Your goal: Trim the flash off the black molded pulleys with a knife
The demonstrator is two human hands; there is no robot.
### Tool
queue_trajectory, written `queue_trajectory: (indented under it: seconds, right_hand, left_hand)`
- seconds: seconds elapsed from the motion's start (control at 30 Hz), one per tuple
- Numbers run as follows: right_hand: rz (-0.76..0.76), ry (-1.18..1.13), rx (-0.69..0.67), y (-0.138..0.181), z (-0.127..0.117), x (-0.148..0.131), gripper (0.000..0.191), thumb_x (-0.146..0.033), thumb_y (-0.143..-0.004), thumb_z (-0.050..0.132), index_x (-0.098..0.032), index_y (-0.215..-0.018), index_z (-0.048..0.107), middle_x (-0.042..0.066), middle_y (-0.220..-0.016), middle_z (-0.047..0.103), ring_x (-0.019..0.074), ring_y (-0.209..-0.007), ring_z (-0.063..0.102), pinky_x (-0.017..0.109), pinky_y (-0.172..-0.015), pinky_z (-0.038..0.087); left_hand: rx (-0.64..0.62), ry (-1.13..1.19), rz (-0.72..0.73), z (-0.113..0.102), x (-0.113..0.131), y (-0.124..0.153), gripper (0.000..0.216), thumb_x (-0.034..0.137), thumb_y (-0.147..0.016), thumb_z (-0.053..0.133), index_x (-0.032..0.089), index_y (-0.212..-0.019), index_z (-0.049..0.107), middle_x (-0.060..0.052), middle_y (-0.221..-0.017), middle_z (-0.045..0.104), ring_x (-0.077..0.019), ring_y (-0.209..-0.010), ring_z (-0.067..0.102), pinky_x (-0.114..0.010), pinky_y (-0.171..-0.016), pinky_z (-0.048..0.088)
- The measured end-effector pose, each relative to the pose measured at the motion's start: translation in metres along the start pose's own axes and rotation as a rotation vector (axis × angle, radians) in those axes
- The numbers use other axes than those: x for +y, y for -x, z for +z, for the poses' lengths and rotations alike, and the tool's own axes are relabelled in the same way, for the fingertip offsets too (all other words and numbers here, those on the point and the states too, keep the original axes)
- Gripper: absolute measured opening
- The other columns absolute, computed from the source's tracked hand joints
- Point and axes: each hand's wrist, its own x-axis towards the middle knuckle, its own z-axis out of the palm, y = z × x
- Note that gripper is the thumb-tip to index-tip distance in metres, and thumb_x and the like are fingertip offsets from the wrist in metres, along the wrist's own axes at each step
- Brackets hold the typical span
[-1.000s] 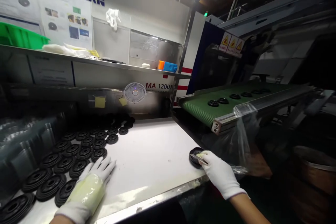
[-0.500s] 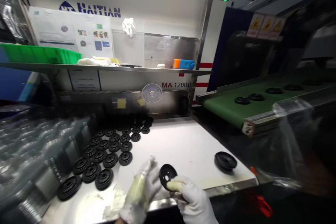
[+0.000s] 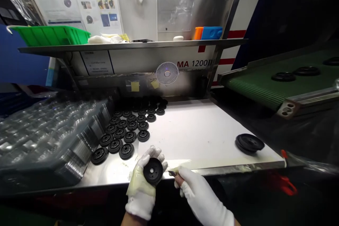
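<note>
Head view: at lower centre, the gloved left hand (image 3: 141,192) cups a black moulded disc (image 3: 153,171) against its palm, with the white fingers (image 3: 156,152) curled up around the disc's far edge and a yellowish patch across the glove. Just right of the disc, the gloved right hand (image 3: 200,197) is clenched in a pinch on a small metal blade (image 3: 172,173), whose tip sits near the disc's rim without clearly touching it. Behind them, ribbed black discs stand in close rows on the white table (image 3: 196,130), beside a stack of clear ribbed plastic trays (image 3: 45,137) at left. One more disc (image 3: 249,143) lies alone at right, well apart from the hands. At upper right, a green conveyor belt (image 3: 265,88) carries further discs.
</note>
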Motion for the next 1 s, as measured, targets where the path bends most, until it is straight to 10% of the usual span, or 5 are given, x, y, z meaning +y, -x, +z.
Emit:
queue_trajectory:
  seconds: [0.5,0.73,1.0]
  right_hand:
    - [-0.055,0.315,0.126,0.007,0.031,-0.006,0.027,-0.033,-0.091,0.033,-0.023,-0.072,0.05,-0.003,-0.064,0.056,0.012,-0.056,0.05,0.024,-0.051,0.027]
    - [-0.04,0.23,0.128,0.009,0.029,-0.005,0.026,-0.029,-0.091,0.032,-0.022,-0.073,0.05,-0.002,-0.067,0.058,0.0117,-0.057,0.051,0.023,-0.052,0.029]
    - [-0.015,0.277,0.164,0.006,0.031,0.002,0.025,-0.03,-0.091,0.033,-0.022,-0.074,0.049,-0.002,-0.064,0.056,0.0118,-0.055,0.049,0.024,-0.051,0.027]
  left_hand:
    - [-0.115,0.137,0.115,0.004,-0.022,0.001,0.012,0.012,-0.071,0.059,0.016,-0.083,0.061,-0.001,-0.067,0.056,-0.0122,-0.066,0.058,-0.031,-0.072,0.052]
    - [-0.14,0.052,0.087,0.001,-0.024,0.006,0.036,0.018,-0.074,0.056,0.021,-0.11,0.054,-0.01,-0.101,0.061,-0.0233,-0.095,0.059,-0.041,-0.082,0.048]
    - [-0.155,0.176,0.023,-0.002,-0.021,0.0,0.013,0.017,-0.073,0.059,0.018,-0.086,0.059,0.0,-0.065,0.056,-0.0116,-0.063,0.058,-0.028,-0.066,0.051]
